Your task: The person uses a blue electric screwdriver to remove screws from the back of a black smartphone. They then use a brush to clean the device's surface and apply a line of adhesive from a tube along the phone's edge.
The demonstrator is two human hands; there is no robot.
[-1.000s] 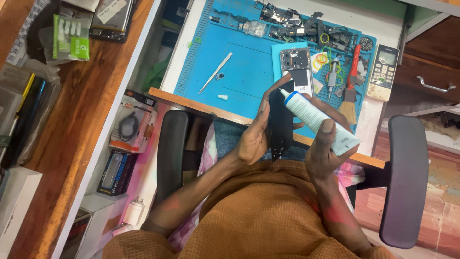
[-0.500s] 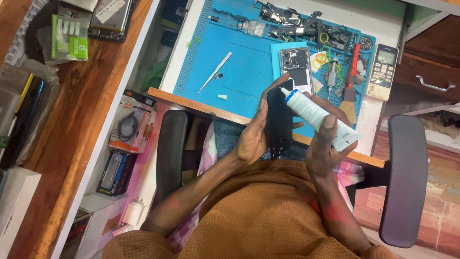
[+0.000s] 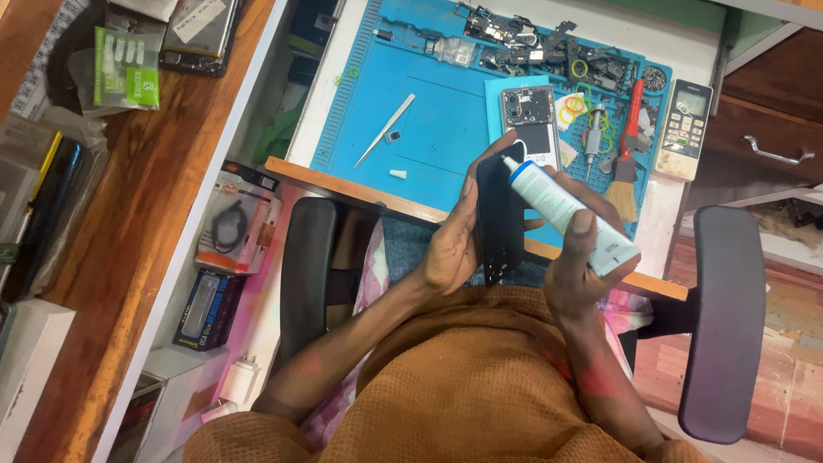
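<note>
My left hand [image 3: 453, 242] grips a flat black phone back cover [image 3: 500, 221], held upright over my lap. My right hand [image 3: 576, 276] holds a white glue tube with a blue band [image 3: 561, 208], tilted so its nozzle touches the cover's top edge. Beyond them, on the blue work mat [image 3: 437, 111], lies an opened phone body [image 3: 531, 124] with its inner parts showing. Metal tweezers [image 3: 386, 130] and a small white cap [image 3: 398, 174] rest on the mat to the left.
A red-handled brush [image 3: 627, 146], coloured rubber bands, small parts and a white remote [image 3: 686, 129] sit at the mat's right. The wooden desk [image 3: 129, 214] on the left holds packets and boxes. Black chair armrests [image 3: 720, 317] flank me.
The glue tube's nozzle has moved left and down onto the black cover's top edge. My left hand has kept the cover steady.
</note>
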